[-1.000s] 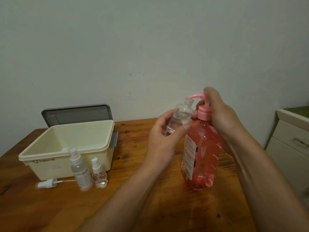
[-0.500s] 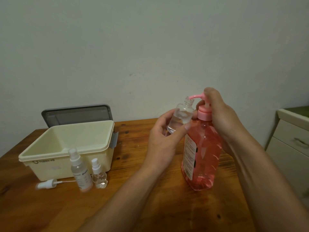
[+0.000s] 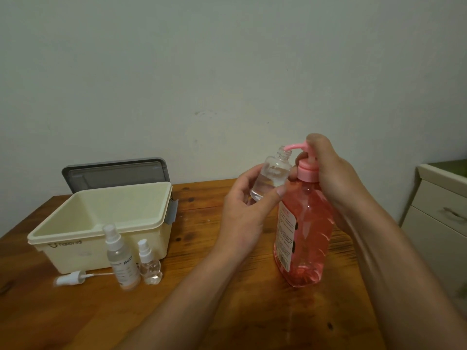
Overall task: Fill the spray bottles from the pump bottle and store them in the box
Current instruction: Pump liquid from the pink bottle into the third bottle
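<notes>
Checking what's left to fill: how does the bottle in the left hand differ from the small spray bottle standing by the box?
The held bottle is uncapped, its neck under the pump spout; the small spray bottle has its white sprayer on. The held one is tilted in the left hand; the other stands on the table. Both are clear.

A wooden table (image 3: 207, 311) with dark knots and a warm brown grain fills the lower part of the view, its far edge meeting a plain pale wall (image 3: 202, 72) that carries a few faint scuff marks. At the right edge stands a cream cabinet (image 3: 439, 218), close beside the table, with a drawer front and a dark metal handle (image 3: 453, 215). Its top lies about level with the table's surface.
</notes>
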A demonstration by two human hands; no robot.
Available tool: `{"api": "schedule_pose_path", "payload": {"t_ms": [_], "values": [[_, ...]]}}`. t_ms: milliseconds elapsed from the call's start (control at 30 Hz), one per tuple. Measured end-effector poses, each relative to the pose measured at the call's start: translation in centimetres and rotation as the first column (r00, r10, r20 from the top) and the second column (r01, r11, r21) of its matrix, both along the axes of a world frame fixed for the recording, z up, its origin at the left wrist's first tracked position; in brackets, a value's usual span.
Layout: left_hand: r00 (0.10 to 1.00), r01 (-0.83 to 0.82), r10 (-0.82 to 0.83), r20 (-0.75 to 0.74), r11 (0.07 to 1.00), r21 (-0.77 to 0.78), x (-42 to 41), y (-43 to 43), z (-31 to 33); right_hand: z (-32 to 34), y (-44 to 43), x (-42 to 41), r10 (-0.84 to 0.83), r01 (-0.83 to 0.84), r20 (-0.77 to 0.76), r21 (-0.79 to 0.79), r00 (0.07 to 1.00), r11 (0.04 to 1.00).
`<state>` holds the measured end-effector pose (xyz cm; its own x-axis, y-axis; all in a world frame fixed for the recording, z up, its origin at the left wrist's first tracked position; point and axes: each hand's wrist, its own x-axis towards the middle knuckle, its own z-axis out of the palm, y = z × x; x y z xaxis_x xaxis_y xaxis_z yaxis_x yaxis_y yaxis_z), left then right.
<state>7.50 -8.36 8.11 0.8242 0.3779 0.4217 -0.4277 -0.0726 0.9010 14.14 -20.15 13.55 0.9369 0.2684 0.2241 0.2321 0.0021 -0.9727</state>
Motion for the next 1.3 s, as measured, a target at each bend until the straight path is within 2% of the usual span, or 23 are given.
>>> {"api": "schedule_pose_path", "payload": {"t_ms": [833,1300], "values": [[1.000,0.011,-0.011,-0.011,1.000,-0.007,0.02,-0.19,0.02,0.22,-0.08,-0.11,0.005,-0.003,0.045,-0.035,0.999,0.999],[1.000,0.019,-0.019,-0.003,1.000,-0.008,0.04,-0.20,0.09,0.42,-0.04,-0.42,-0.025,0.025,0.012,-0.014,1.000,1.000]]}}
